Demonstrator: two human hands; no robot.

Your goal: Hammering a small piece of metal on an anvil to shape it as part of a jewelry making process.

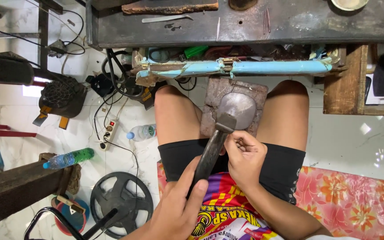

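My left hand (176, 209), low in the frame, has its grip wrapped around one dark, worn hammer (214, 144). My right hand (244, 159) pinches something too small to tell. The hammer's square head rests on one rough block (254, 91) with a smooth dome, centre frame, between my knees. Two plastic bottles (141, 132) lie on the floor, left.

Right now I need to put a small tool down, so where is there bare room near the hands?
Bare room: the dark scorched workbench top right of the thin metal tweezers, and the white marble floor right of the knee. Crowded: the open drawer under the bench, and the floor on the left with black cables and plastic bottles.
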